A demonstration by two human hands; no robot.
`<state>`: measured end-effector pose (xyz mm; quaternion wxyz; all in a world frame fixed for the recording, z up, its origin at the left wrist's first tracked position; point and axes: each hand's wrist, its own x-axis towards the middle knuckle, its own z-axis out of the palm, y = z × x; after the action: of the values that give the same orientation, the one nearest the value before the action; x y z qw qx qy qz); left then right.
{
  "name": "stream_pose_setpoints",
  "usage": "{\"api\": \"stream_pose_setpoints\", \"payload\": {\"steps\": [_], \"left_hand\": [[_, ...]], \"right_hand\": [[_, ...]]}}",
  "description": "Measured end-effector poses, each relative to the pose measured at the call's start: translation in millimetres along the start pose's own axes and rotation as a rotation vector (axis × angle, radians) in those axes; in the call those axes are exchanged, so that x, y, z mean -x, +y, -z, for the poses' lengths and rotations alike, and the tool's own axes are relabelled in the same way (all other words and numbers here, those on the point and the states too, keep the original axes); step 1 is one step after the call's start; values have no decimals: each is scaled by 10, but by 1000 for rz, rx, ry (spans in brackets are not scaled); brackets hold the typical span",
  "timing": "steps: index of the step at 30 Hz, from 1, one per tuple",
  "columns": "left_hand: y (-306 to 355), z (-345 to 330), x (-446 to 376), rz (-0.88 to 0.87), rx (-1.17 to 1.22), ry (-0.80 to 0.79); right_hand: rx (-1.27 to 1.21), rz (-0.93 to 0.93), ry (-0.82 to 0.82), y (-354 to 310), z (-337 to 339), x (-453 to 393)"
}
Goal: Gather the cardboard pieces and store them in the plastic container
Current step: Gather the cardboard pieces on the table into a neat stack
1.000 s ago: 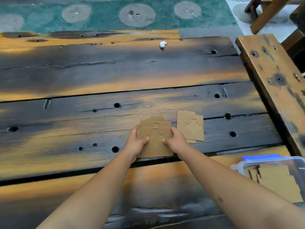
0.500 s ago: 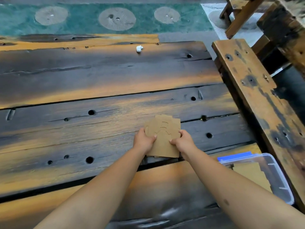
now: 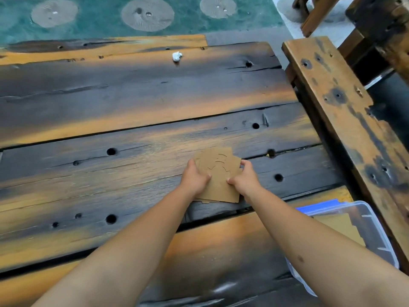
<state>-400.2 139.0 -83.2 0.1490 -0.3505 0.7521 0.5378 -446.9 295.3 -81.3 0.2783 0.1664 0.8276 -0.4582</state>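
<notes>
Brown, loosely fanned flat cardboard pieces (image 3: pixel 218 176), pinched between left hand (image 3: pixel 194 179) and right hand (image 3: pixel 244 179) mid-frame, could slip apart before reaching the clear plastic container (image 3: pixel 374 222) at lower right.

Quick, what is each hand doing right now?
Left hand: closed on the left edge of the stack of brown cardboard pieces.
Right hand: closed on the stack's right edge.

Two bare forearms, no sleeves. Left hand (image 3: pixel 194 178), right hand (image 3: pixel 244 179): no rings, no watch. Small dark mark on right forearm.
</notes>
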Motion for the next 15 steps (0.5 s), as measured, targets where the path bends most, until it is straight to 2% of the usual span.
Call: {"api": "stream_pose_setpoints", "payload": {"steps": [5,10,15], "left_hand": [[-219,233,338,-58,118,-67],[-485,606,863,-104,229,-28],[-857,927,1502,-176,256,21]], "right_hand": [[21,102,-122,21,-13,334],[9,212,-199,32,-175,893],[137,343,-201,219,-426,1500]]}}
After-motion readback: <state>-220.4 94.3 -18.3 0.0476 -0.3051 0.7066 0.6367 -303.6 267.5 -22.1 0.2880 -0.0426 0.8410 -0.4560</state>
